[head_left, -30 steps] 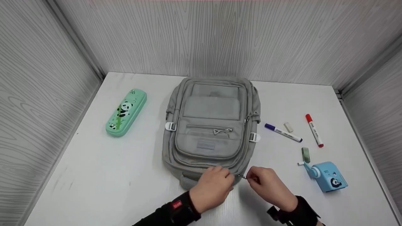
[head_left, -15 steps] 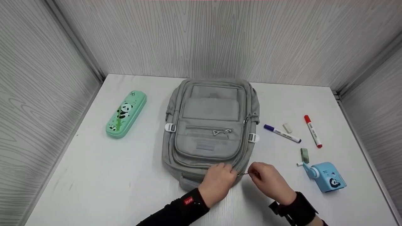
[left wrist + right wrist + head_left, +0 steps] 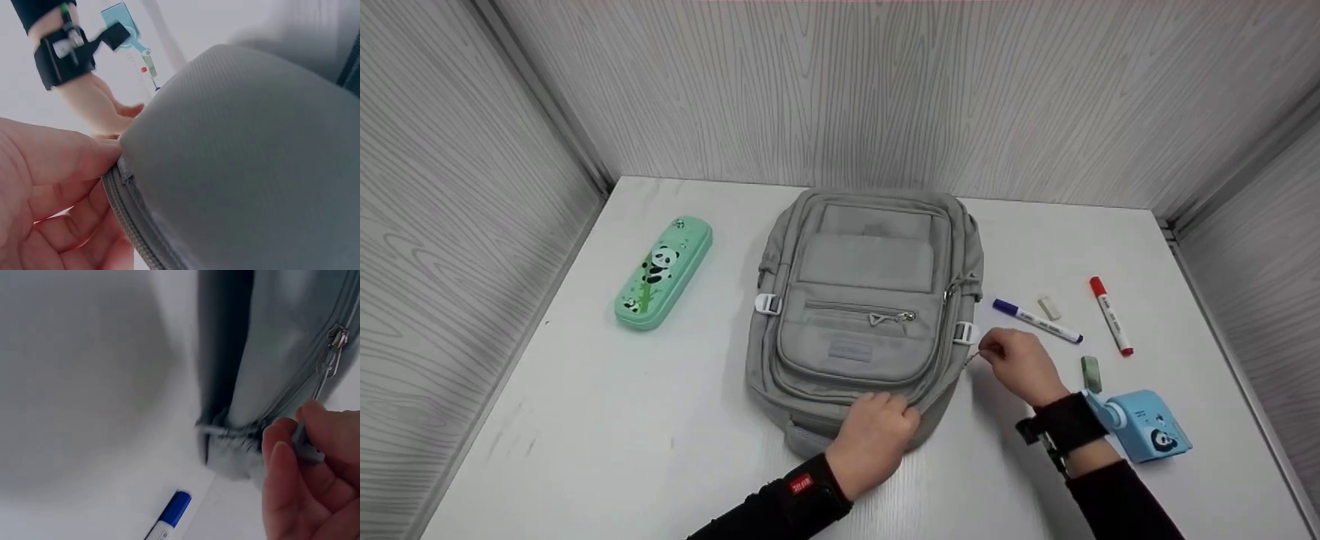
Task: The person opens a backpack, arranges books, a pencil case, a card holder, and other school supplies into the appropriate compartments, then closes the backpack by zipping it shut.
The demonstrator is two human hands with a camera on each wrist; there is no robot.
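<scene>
A grey backpack (image 3: pixel 864 300) lay flat in the middle of the white worktop (image 3: pixel 585 420). The left hand (image 3: pixel 874 442) gripped its near bottom edge, fingers curled over the fabric beside the zipper track. The right hand (image 3: pixel 1020 364) pinched a zipper pull (image 3: pixel 306 439) between thumb and fingertips at the bag's right side, near a white buckle (image 3: pixel 964 331). A blue marker (image 3: pixel 1036 320), a red marker (image 3: pixel 1111 315) and a blue sharpener (image 3: pixel 1144 424) lay to the right; a green pencil case (image 3: pixel 664 271) lay well to the left.
</scene>
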